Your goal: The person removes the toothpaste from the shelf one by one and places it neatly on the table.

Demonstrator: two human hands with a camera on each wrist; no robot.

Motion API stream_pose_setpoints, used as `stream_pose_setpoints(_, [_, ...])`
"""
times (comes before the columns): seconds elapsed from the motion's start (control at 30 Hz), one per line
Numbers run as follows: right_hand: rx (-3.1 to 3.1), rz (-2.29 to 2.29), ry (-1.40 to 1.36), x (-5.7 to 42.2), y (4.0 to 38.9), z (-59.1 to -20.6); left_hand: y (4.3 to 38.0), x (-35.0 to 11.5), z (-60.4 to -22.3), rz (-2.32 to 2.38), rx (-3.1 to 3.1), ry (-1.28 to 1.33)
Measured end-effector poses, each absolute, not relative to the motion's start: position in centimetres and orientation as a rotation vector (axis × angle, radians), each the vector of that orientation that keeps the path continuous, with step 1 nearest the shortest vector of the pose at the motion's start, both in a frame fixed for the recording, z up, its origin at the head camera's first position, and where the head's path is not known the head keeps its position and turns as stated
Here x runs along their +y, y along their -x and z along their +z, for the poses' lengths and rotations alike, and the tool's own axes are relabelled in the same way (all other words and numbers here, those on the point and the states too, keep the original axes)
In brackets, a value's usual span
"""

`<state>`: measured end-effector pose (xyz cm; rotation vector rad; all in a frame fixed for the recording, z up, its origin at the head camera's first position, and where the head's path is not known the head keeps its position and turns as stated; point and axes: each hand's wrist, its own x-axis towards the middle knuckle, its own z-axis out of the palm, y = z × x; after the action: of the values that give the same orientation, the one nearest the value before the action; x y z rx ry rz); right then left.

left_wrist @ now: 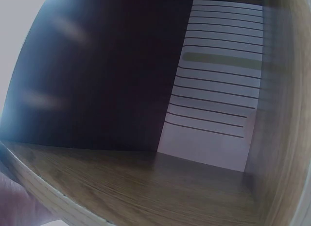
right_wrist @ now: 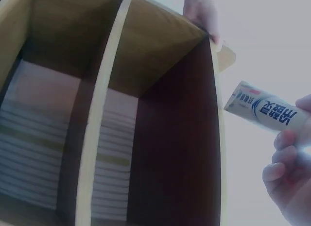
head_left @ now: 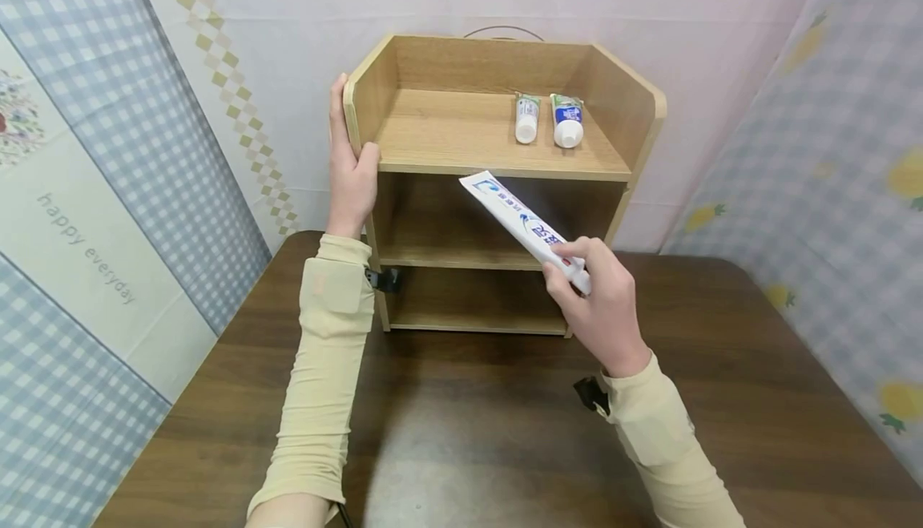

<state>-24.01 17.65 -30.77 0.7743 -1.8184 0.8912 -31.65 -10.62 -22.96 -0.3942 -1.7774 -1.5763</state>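
Observation:
A wooden shelf unit (head_left: 450, 131) stands on the table. My left hand (head_left: 352, 183) grips its left side panel near the top, with the thumb at the front edge. My right hand (head_left: 602, 304) pinches a white toothpaste tube (head_left: 513, 219) by its cap end, between thumb and fingers. The tube's flat end points up and left, in front of the shelf's upper board. In the right wrist view, the toothpaste tube (right_wrist: 267, 109) appears beside the shelf. On the top board, towards the right, lie a slim white tube (head_left: 526, 118) and a blue-and-white tube (head_left: 568, 121), caps facing forward.
Below the top board are two open compartments, the middle one (head_left: 433, 223) and the bottom one (head_left: 461, 296). The dark wooden table (head_left: 469, 432) extends in front. Patterned cloths (head_left: 815, 151) hang behind and at both sides.

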Motion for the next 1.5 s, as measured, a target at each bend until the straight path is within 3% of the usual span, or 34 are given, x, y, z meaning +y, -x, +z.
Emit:
stream_pose_setpoints(0.8, [-1.81,0.646,-0.967,23.0,23.9,-33.7,31.7,-11.4,-23.1,-1.611,-1.734,0.405])
stream_pose_setpoints(1.2, [-1.83,0.723,-0.805,26.7,22.9,-34.7,31.7,-10.7,-23.4,-1.614,-1.751,0.4])
stream_pose_setpoints(1.5, [-1.887,0.685,-0.728,30.1,22.5,-33.2,31.9,-10.5,-23.2,-1.639,-1.707,0.433])
